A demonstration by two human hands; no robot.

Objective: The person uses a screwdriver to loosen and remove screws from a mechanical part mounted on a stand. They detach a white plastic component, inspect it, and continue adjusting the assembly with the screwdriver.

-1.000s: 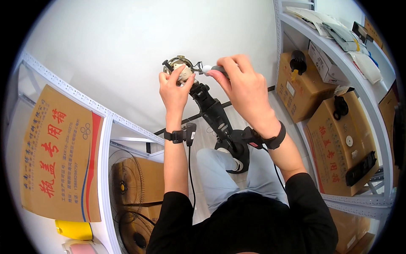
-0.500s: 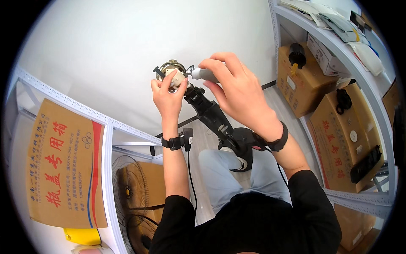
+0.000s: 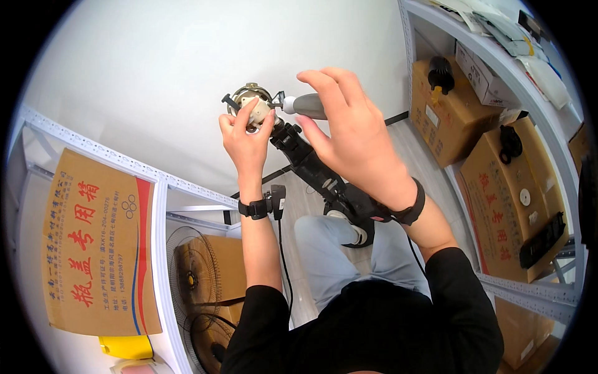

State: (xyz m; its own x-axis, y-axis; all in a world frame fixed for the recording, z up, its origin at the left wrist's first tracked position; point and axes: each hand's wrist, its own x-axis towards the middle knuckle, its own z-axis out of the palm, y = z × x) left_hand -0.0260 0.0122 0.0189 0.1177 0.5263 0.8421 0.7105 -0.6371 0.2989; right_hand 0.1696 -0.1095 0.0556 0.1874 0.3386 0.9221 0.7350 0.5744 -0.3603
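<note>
Right hand (image 3: 355, 143) is up high, fingers curled loosely around a grey screwdriver (image 3: 306, 106), its tip against the round motor (image 3: 250, 107). Left hand (image 3: 247, 134) pinches that motor's pale front, thumb and fingers closed on it. Motor sits atop a black stand (image 3: 324, 181) rising from the lap, against the white wall (image 3: 156, 75). Cardboard boxes (image 3: 504, 168) line the right shelves, fan grilles (image 3: 193, 280) low left
</note>
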